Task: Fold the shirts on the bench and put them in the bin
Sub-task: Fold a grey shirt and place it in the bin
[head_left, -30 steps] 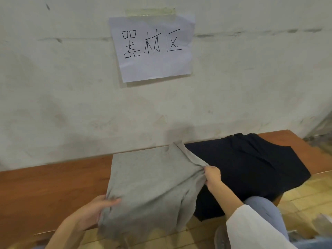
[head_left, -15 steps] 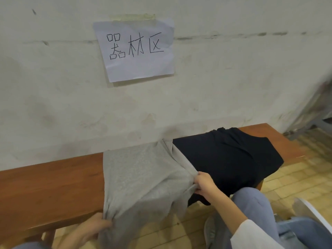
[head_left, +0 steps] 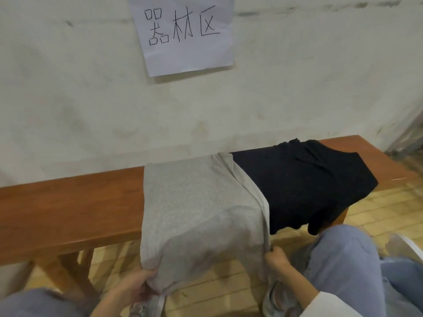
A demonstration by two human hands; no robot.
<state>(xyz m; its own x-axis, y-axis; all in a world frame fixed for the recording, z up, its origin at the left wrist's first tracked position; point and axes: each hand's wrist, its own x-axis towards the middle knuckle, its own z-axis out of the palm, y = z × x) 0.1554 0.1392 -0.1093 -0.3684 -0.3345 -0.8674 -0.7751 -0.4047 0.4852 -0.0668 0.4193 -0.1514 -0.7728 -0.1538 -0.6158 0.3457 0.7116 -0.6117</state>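
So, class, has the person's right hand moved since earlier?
Yes: the right hand, pinching the grey shirt, went from above the brown wooden bench to below its front edge.

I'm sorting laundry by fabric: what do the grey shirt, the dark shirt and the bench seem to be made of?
Grey shirt: soft heathered knit, probably cotton jersey; speckled matte surface, hangs limply over the edge. Dark shirt: likely a similar thin matte knit, judging by soft creases; weave too dark to see. Bench: wood or veneer, reddish-brown, smooth with a slight sheen.
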